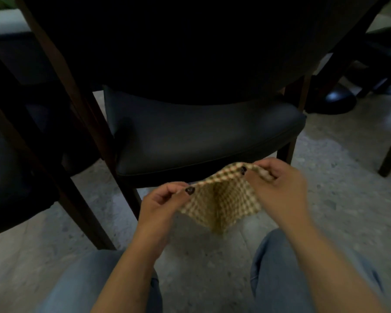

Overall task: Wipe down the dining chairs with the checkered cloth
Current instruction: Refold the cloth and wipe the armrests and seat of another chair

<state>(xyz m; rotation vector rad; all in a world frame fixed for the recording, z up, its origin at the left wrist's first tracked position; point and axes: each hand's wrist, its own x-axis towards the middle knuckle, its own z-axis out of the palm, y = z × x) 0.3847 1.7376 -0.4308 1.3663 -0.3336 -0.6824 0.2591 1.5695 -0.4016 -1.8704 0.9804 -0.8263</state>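
— Any lettering, label or number you can read here?

— None. The cloth [221,199] carries only its checked pattern, with no tag or print that shows.

— And the chair [201,136]?

— Plain dark upholstery and a dark frame, with no brand mark or sticker. The view is dim and a little blurred, so small print could not be made out anyway.

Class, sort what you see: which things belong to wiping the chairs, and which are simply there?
Part of the job: checkered cloth, left hand, right hand, middle chair, chair at left.

Simply there: dark shoe, speckled floor.
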